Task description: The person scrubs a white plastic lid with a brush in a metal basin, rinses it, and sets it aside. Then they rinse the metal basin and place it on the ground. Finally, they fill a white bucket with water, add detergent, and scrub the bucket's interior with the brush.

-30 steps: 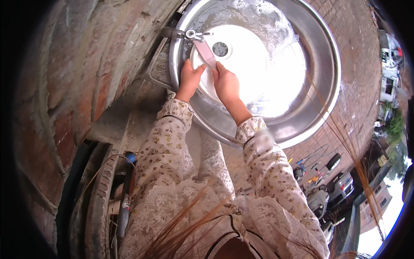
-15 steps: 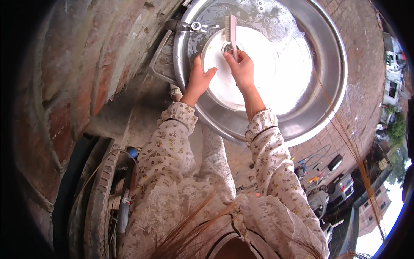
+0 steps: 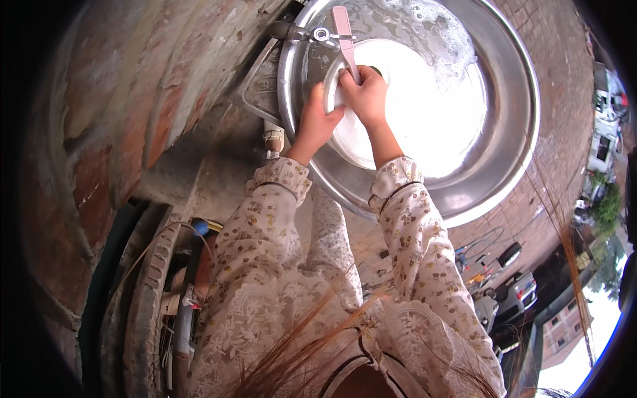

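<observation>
In my right hand (image 3: 367, 99) is a pink-handled scrub brush (image 3: 343, 30), its handle pointing away from me and its bristles out of sight. The fingers wrap round its lower part, over a round white plate or lid (image 3: 352, 140); glare hides which it is. My left hand (image 3: 317, 123) grips the left rim of that white piece, thumb on the upper face. Both hands are close together above a wide stainless steel basin (image 3: 514, 113). Foamy water (image 3: 424, 26) lies in its far part, and strong light whitens the middle.
A metal tap (image 3: 322, 34) reaches over the basin's far left rim from a brick wall (image 3: 126, 126). Beside it is a metal frame (image 3: 253, 83). Tyre-like rubber pieces (image 3: 146, 298) stand at the lower left. Brick paving (image 3: 557, 113) and parked vehicles (image 3: 517, 295) lie to the right.
The brush has tipped left, and its bristles have turned from view. My hands have drawn closer together on the white piece. The whole view has shifted slightly.
</observation>
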The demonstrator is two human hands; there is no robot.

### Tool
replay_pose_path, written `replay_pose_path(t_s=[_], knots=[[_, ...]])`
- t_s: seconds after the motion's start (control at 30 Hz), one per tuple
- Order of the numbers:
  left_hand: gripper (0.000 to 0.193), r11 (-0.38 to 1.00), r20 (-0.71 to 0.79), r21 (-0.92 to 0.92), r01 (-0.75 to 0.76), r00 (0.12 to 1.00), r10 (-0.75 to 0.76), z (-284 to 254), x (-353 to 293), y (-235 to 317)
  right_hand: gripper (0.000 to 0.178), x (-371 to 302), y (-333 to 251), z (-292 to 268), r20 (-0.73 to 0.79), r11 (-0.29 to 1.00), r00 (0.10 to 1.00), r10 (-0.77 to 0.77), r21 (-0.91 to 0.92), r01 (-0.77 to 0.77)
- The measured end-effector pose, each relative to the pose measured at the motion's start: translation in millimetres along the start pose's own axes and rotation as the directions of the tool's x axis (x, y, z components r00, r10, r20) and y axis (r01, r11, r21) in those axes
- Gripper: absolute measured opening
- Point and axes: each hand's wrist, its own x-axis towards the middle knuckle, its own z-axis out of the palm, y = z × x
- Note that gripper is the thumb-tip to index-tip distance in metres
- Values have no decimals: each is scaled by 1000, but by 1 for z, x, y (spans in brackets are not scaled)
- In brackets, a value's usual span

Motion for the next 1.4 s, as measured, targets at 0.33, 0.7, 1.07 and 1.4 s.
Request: replay_pose_path(t_s=[0.33,0.7,1.07,1.4], knots=[[47,999,14,-1,39,999,-39,0,1,4,25,-3,5,-1,-10,996,997,-83,27,83],[51,970,-127,101,221,970,-208,13,18,-26,29,3,33,-58,-256,994,964,64,97,-40],[55,583,91,-465,666,691,-717,11,54,-30,38,-85,67,-60,13,952,1000,24,-304,-19],[31,679,210,-510,528,842,-497,-8,50,-40,47,-118,80,-111,515,814,856,-46,-477,331]])
